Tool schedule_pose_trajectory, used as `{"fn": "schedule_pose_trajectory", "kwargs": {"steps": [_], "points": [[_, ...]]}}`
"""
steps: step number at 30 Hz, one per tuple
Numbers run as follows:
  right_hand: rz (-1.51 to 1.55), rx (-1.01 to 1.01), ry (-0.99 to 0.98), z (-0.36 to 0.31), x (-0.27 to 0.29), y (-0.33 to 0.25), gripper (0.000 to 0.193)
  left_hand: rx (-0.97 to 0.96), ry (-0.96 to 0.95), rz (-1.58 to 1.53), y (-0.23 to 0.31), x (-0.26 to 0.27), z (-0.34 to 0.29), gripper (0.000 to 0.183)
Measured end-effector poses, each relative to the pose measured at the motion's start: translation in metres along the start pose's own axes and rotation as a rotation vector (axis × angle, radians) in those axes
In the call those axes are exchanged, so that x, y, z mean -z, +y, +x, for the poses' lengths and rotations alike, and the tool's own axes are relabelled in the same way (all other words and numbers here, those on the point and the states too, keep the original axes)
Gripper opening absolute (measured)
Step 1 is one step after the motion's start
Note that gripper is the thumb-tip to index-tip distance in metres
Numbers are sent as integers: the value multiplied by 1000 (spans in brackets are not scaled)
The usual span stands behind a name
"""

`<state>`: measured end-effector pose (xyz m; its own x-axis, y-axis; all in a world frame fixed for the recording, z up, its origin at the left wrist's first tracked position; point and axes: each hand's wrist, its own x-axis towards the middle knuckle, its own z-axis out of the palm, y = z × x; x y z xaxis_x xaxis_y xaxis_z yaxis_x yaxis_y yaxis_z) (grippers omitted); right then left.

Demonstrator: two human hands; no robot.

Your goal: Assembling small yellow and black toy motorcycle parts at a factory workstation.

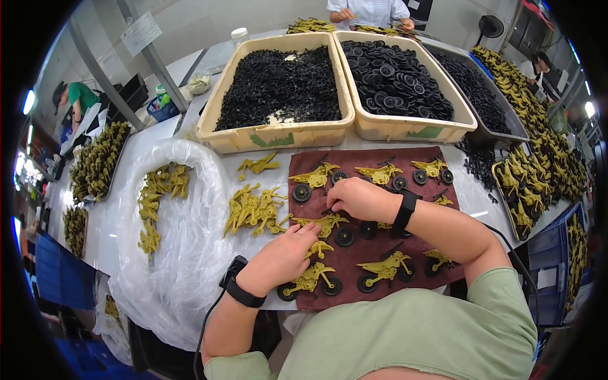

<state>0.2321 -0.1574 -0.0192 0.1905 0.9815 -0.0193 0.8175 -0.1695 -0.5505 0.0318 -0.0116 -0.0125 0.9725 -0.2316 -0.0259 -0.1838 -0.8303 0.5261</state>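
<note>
My left hand [288,252] rests on the cloth's left side. Its fingertips press against the tail of a yellow plastic toy motorcycle body [330,223]. Over the front of that body bends my right hand [366,199], fingers pinched together at a small black handlebar piece [327,212], mostly hidden by the fingers. A black wheel [344,237] lies just below this body. Around both hands, several yellow motorcycles with black wheels lie in rows on the dark red cloth [415,244], such as one motorcycle [384,268] near my body.
Loose yellow bodies [253,210] lie left of the cloth, beside a clear plastic bag [183,253] holding more. Beyond the cloth stand a bin [278,136] of small black parts and a bin [411,128] of black wheels. Finished-looking motorcycles [519,190] fill trays at right. A co-worker [367,9] sits opposite.
</note>
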Motion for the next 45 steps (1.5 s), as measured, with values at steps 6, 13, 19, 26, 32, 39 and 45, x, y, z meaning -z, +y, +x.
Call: {"fn": "schedule_pose_trajectory", "kwargs": {"steps": [6,13,19,26,32,39,45], "points": [[-272,156,51,1,-9,-5,11,-5,18,22,-1,-2,1,63],[-416,190,118,6,-22,-8,16,8,33,62,2,-7,2,60],[-402,79,102,2,-25,-19,12,-4,56,86,3,-9,0,51],[-348,73,85,6,-21,-10,11,8,37,76,5,-7,1,60],[-196,-50,45,-7,-2,-11,13,-107,101,62,-2,2,-1,52],[-93,-74,291,-45,25,-17,21,25,279,-29,4,4,12,54],[-62,-49,381,-84,35,-20,16,-51,271,213,-2,-6,21,69]]}}
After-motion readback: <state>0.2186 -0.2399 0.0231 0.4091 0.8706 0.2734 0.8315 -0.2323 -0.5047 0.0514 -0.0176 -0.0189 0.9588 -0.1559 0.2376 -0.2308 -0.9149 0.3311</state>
